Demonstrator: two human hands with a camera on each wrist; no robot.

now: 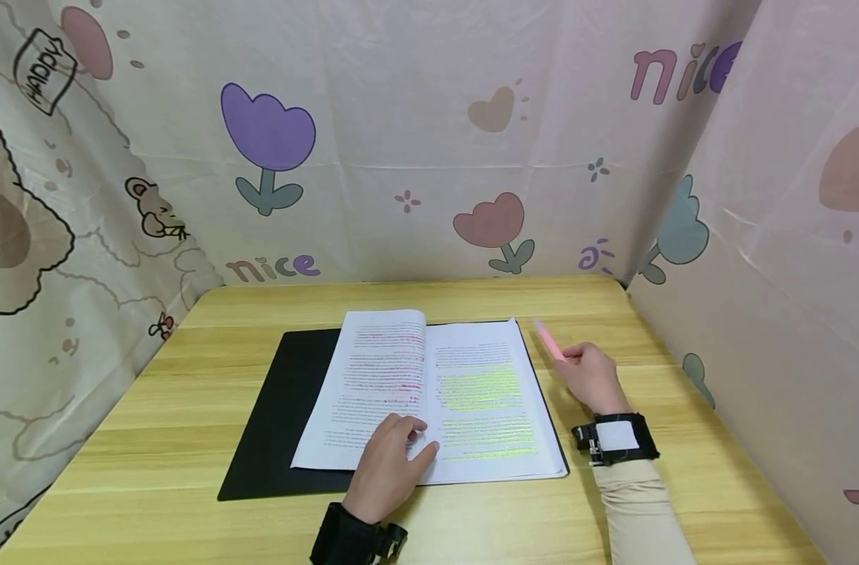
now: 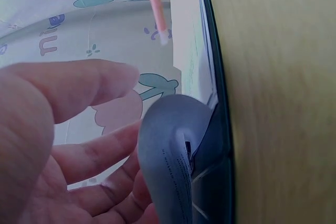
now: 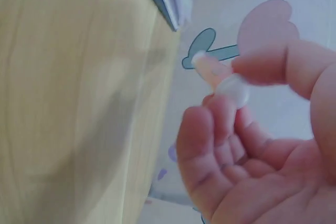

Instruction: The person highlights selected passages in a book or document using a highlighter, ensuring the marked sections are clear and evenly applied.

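Stapled-looking printed pages lie open on a black folder (image 1: 267,439) in the head view. The left page (image 1: 373,369) has pink-marked lines, and the right page (image 1: 482,463) has bands of yellow highlighting. My left hand (image 1: 387,471) rests over the lower part of the left page near the fold, thumb apart from the loosely bent fingers. In the left wrist view, the curved page (image 2: 168,129) bulges beside those fingers. Right of the folder, my right hand (image 1: 593,379) pinches a pink highlighter (image 1: 549,342) by one end, above the table. Its white end (image 3: 233,92) shows between thumb and fingers.
The wooden table (image 1: 154,439) extends around the folder on all sides. Patterned cloth (image 1: 401,118) hangs behind the table and along its left and right sides. Each wrist wears a black band (image 1: 616,438).
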